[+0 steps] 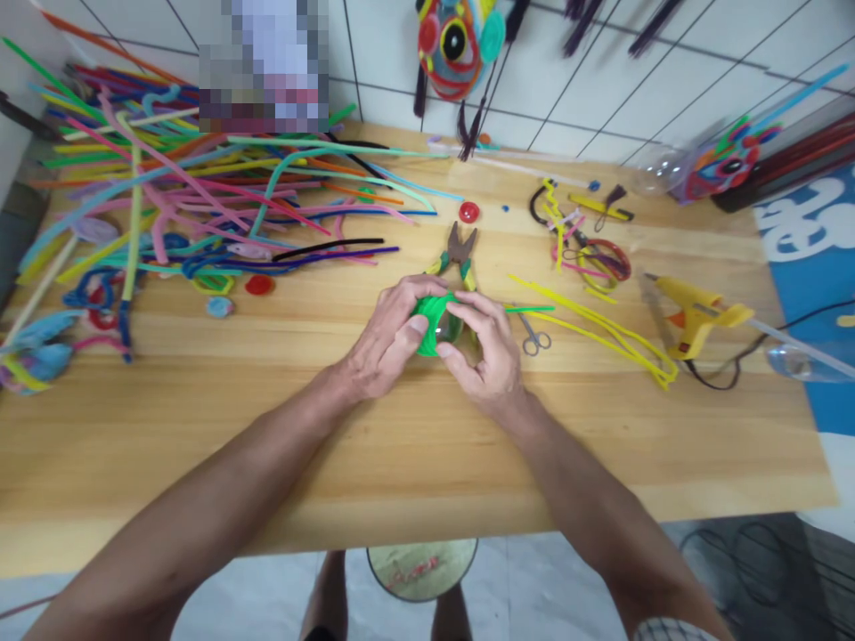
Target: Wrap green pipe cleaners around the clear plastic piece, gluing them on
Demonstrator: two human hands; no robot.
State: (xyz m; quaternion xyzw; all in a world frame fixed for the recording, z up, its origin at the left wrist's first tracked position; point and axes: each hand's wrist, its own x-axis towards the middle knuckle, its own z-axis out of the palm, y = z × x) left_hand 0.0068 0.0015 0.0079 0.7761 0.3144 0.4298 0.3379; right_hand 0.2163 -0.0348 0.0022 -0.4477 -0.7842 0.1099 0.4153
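Note:
Between my two hands is a clear ball [448, 328] partly wound with green pipe cleaner [431, 322]. My left hand [394, 338] is curled round the green-covered side, its thumb pressed on the coils. The fingers of my right hand [486, 349] grip the bare, see-through side. A loose green end [531, 309] sticks out to the right past my right fingers. Just beyond my hands lie pliers [460, 249] with green and yellow handles, jaws apart and pointing away. Small scissors [533, 338] rest right beside my right hand.
Many coloured pipe cleaners [220, 196] are heaped at the back left. Yellow pipe cleaners [601, 329] and a yellow glue gun [698, 312] lie to the right. Red-handled scissors [605, 258] sit behind them. A colourful mask ornament [458, 44] hangs on the tiled wall.

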